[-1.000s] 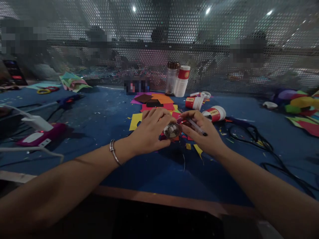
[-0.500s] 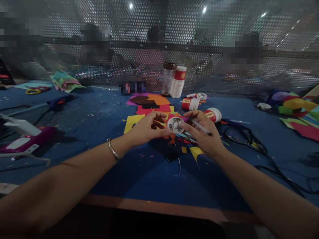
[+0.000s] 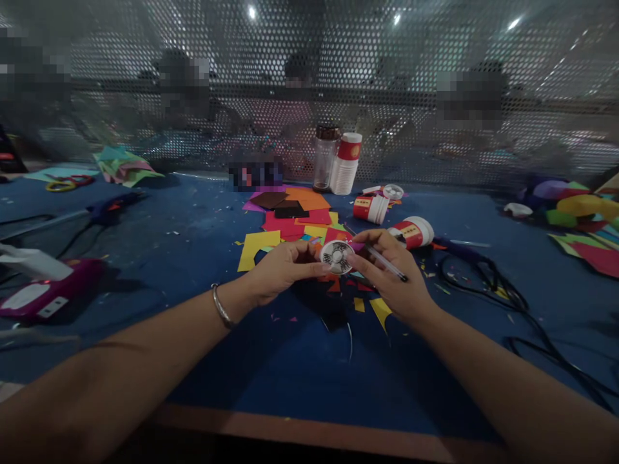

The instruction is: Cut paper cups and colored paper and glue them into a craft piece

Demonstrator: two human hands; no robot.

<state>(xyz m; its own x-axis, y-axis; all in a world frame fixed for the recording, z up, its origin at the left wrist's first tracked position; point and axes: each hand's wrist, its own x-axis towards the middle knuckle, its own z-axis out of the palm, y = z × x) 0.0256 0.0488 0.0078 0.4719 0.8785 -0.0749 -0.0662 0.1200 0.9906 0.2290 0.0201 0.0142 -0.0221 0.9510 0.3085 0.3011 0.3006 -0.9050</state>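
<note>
Both my hands meet over the blue table (image 3: 290, 361) and pinch a small round white tape roll (image 3: 336, 256) between them. My left hand (image 3: 280, 267), with a metal bangle (image 3: 222, 307) on its wrist, grips the roll's left edge. My right hand (image 3: 393, 274) pinches the roll's right side and also holds a thin black-tipped pen (image 3: 383, 260) across its fingers. Scraps of coloured paper (image 3: 290, 225) lie right behind and under the hands.
Two red-and-white paper cups (image 3: 412, 232) lie on their sides behind my right hand. A cup stack (image 3: 347, 164) and a clear jar (image 3: 324, 158) stand at the mesh wall. Black cables (image 3: 488, 283) run at right. A magenta device (image 3: 46, 293) sits at left. Blurred people sit beyond the mesh.
The tape roll rose off the table and now stands on edge between both hands. My left hand turned from palm-down over it to a side pinch.
</note>
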